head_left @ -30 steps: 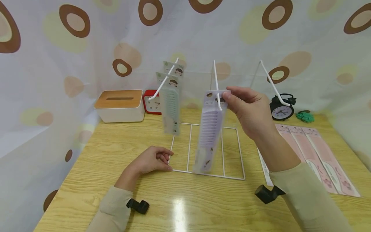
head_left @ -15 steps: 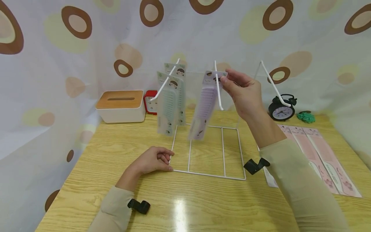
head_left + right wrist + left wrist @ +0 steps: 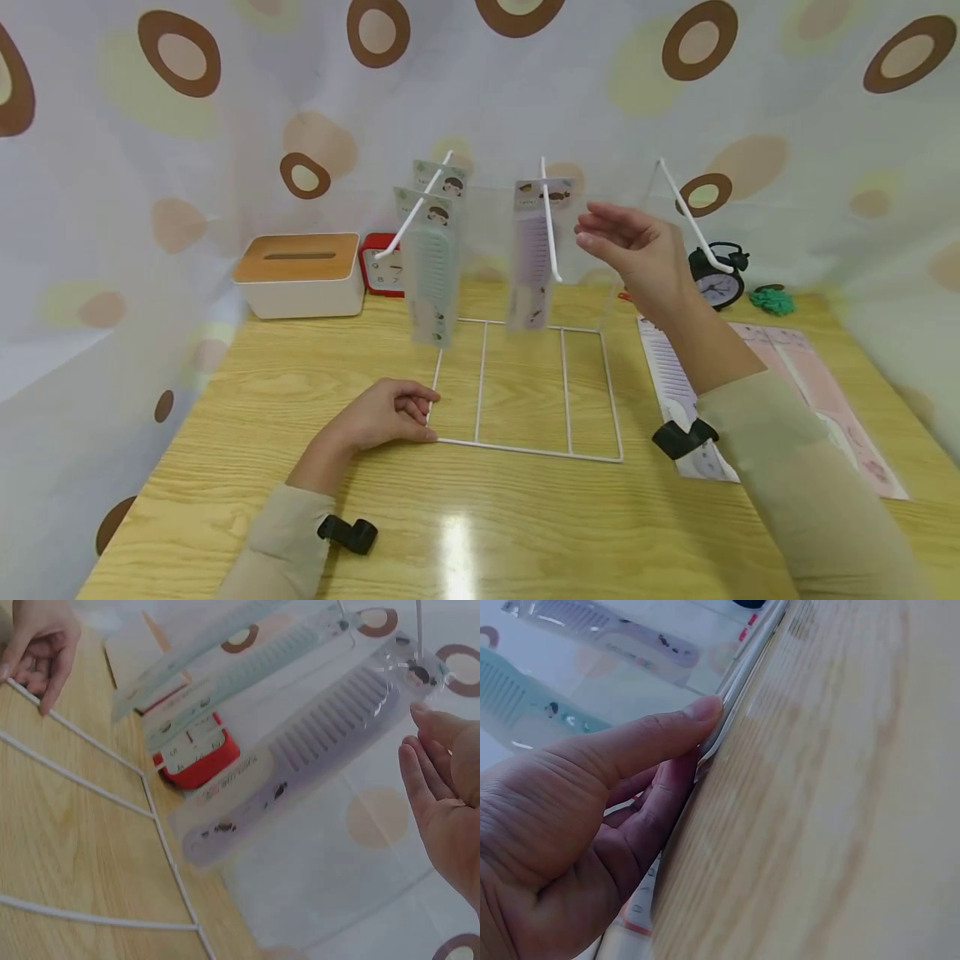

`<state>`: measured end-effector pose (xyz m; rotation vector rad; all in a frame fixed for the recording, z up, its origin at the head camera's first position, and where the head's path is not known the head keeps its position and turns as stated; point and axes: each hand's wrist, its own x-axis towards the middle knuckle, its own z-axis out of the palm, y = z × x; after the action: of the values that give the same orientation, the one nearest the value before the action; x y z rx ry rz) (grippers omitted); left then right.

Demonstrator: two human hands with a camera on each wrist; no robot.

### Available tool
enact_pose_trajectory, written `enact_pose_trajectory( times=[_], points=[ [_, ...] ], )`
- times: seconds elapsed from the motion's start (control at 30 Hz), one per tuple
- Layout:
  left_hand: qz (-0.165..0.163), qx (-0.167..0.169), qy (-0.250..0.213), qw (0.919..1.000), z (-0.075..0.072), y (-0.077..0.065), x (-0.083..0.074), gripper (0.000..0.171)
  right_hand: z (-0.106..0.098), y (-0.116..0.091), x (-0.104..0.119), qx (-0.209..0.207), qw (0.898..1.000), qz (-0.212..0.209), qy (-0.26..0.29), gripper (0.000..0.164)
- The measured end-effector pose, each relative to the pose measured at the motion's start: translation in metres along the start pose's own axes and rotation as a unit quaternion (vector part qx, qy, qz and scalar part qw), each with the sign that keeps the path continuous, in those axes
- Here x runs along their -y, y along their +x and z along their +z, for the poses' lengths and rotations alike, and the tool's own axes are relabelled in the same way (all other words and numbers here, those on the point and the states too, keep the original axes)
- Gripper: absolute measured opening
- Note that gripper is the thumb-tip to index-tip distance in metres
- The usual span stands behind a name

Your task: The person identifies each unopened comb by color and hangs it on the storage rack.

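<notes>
A white wire display rack [image 3: 525, 452] stands on the wooden table, three prongs reaching forward at its top. My left hand [image 3: 386, 415] pinches the front left corner of its base, thumb against the wire [image 3: 739, 694] in the left wrist view. From the middle prong hangs a purple comb [image 3: 531, 250] in a clear packet. Two packaged green combs [image 3: 431, 271] hang one behind the other on the left prong. My right hand [image 3: 648, 258] is just right of the purple comb, apart from it, fingers loosely bent and holding nothing.
At right lie a packaged purple comb [image 3: 667, 367], partly under my right forearm, and pink packets [image 3: 813, 367]. Along the back are a wood-topped tissue box [image 3: 296, 279], a red clock [image 3: 381, 275], a black alarm clock [image 3: 718, 286] and a green bundle [image 3: 772, 300].
My right hand slid the purple comb back along the middle prong, then let go and drew off to the right. The comb now hangs straighter. My left hand kept its place on the rack.
</notes>
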<state>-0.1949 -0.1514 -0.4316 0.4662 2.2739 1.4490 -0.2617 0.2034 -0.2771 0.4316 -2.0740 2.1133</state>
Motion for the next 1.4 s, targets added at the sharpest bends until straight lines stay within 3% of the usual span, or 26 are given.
enact_pose_trajectory(
  times=[0.1,0.23,0.43,0.6,0.7,0.87,1.07,1.13,1.2,1.27,1.4],
  points=[
    [-0.003,-0.001,0.0,1.0,-0.003,-0.002,0.0,0.055,-0.016,-0.006,-0.014,0.032,0.995,0.04,-0.08,0.049],
    [-0.005,-0.001,-0.002,1.0,-0.004,-0.003,0.001,0.056,-0.038,-0.012,-0.038,0.054,0.984,0.082,-0.147,0.052],
    [-0.004,-0.002,-0.008,1.0,-0.003,-0.003,0.002,0.056,-0.071,-0.018,-0.075,0.063,0.968,0.123,-0.207,0.054],
    [0.0,0.001,-0.019,0.9998,-0.002,-0.001,0.002,0.056,-0.099,-0.022,-0.103,0.081,0.957,0.129,-0.245,0.057],
    [0.002,0.001,-0.018,0.9998,-0.001,-0.001,0.001,0.056,-0.113,-0.023,-0.116,0.09,0.945,0.137,-0.282,0.056],
    [0.0,0.002,-0.017,0.9999,0.0,-0.001,0.0,0.055,-0.133,-0.022,-0.13,0.103,0.913,0.15,-0.366,0.051],
    [-0.003,0.002,-0.01,0.9999,0.002,0.0,0.002,0.054,-0.148,-0.018,-0.132,0.145,0.84,0.19,-0.488,0.074],
    [-0.004,0.001,-0.009,1.0,0.002,-0.001,0.002,0.054,-0.149,-0.017,-0.131,0.152,0.826,0.202,-0.503,0.084],
    [-0.006,0.0,-0.01,0.9999,0.002,-0.002,0.001,0.055,-0.15,-0.015,-0.13,0.156,0.824,0.204,-0.506,0.09],
    [-0.008,-0.001,-0.01,0.9999,0.002,-0.002,0.001,0.055,-0.15,-0.014,-0.131,0.153,0.828,0.199,-0.502,0.09],
    [-0.003,0.0,-0.007,1.0,0.001,0.0,-0.001,0.055,-0.148,-0.014,-0.132,0.118,0.853,0.187,-0.473,0.068]
  ],
)
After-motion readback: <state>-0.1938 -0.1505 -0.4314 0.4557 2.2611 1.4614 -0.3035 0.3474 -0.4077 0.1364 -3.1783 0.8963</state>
